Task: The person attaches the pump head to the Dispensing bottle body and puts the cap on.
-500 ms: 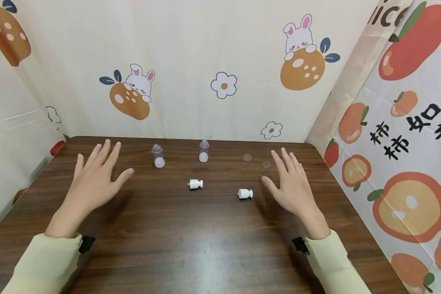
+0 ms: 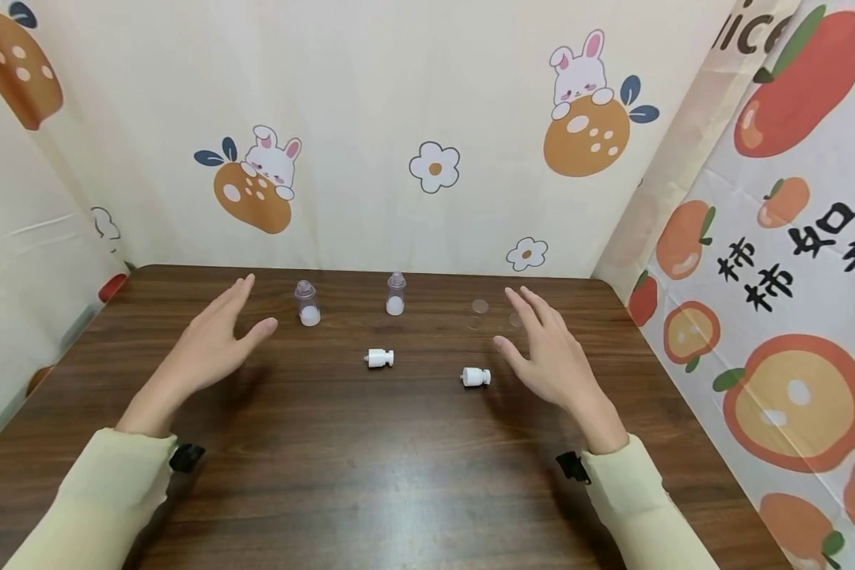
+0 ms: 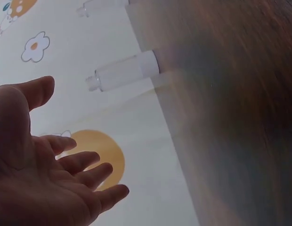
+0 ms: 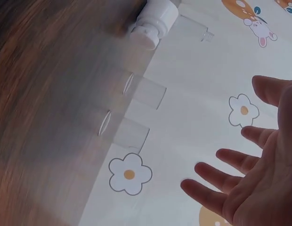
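My left hand (image 2: 203,344) hovers over the left side of the table, fingers extended and thumb apart, holding nothing. Nearest to it stands a small clear bottle with a white base (image 2: 308,304); a second such bottle (image 2: 395,294) stands farther right. Both are upright, and one bottle (image 3: 127,71) shows large in the left wrist view. My right hand (image 2: 552,358), also empty with fingers extended, is above the right side. Close by are a white pump head (image 2: 476,378) lying on its side and two clear caps (image 4: 150,92). Another white pump head (image 2: 380,358) lies left of these.
The dark wooden table (image 2: 370,475) ends at a printed curtain (image 2: 342,111) behind the bottles. A second printed cloth (image 2: 777,380) hangs along the right edge, and pale cloth (image 2: 36,229) borders the left.
Both hands have moved inward, the left to the right and the right to the left. The left hand has turned, with its fingers closer together. Bottles, pump heads and caps stay put.
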`<control>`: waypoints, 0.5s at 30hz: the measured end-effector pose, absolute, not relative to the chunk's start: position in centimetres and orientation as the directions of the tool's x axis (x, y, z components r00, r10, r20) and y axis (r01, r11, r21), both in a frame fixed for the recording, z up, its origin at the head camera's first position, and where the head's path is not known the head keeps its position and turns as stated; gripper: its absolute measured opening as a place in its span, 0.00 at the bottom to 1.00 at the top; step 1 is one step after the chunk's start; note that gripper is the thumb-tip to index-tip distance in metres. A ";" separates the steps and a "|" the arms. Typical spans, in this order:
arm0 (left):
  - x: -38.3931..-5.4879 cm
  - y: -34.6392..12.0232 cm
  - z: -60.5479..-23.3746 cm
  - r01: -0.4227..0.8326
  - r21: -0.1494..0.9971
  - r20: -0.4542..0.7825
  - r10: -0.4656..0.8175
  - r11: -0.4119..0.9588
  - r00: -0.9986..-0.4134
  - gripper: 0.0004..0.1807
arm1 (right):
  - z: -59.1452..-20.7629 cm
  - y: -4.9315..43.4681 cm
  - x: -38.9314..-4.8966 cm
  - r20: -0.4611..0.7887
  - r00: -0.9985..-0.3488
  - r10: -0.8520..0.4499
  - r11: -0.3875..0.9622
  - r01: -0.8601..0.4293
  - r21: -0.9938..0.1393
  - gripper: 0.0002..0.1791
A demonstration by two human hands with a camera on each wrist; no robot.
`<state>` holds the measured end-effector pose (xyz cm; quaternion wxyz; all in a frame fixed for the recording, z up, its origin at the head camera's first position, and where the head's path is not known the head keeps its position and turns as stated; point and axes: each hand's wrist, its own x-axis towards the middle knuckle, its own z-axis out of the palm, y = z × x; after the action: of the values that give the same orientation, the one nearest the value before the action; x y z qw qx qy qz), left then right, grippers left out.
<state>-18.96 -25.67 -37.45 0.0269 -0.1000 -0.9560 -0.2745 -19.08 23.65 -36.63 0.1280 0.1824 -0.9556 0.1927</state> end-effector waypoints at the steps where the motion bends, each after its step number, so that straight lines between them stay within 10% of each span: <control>1: -19.1 -25.5 -37.5 0.205 0.528 0.103 0.177 0.824 -0.979 0.51 | -36.6 23.6 -19.1 0.310 -0.900 -0.305 0.856 -0.402 -0.326 0.41; 15: -21.6 -23.8 -38.1 0.182 0.607 0.081 0.167 0.774 -0.983 0.48 | -36.4 21.7 -19.9 0.244 -0.884 -0.399 0.784 -0.467 -0.409 0.38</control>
<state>-21.62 -23.77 -38.07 0.0115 -0.0925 -0.9416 -0.3235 -19.91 21.71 -36.44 0.0724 0.2299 -0.9417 0.2348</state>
